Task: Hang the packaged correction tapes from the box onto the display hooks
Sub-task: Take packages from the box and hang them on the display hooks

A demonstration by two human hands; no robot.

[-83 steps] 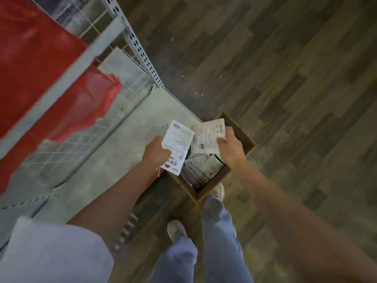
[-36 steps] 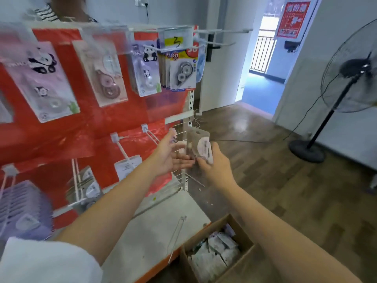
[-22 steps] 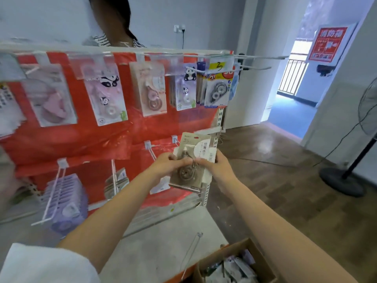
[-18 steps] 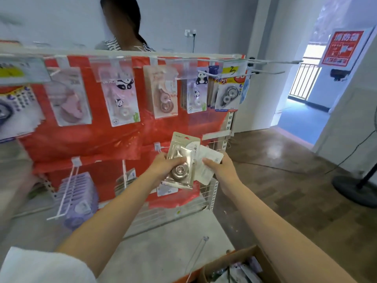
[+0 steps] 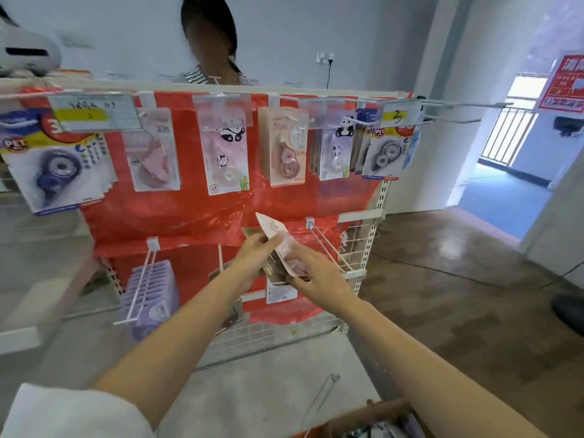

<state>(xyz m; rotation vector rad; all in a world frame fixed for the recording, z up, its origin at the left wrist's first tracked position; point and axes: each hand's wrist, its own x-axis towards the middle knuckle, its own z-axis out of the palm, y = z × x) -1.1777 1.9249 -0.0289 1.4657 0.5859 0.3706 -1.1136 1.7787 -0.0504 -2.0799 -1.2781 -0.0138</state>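
At the near edge, just right of centre, the open cardboard box (image 5: 366,422) sits low in view with a few packets showing inside it, next to the pale grey base shelf (image 5: 259,384) of the rack. Above that my two forearms reach forward and meet in front of the lower row of hooks. My left hand (image 5: 252,252) grasps a correction tape packet (image 5: 272,230) by its upper part, fingers curled around the card, which tilts with its pointed top up and to the left. My right hand (image 5: 316,273) pinches the lower end of the packets I am holding; how many lie stacked there I cannot tell. Just right of my hands a bare white wire hook (image 5: 328,249) sticks out toward me, and to the left a hook carries a row of purple packets (image 5: 151,289). Farther back, the top rail holds hanging correction tape cards (image 5: 224,153) against red sheeting (image 5: 196,216). Beyond the rack a person (image 5: 210,42) stands against the wall.
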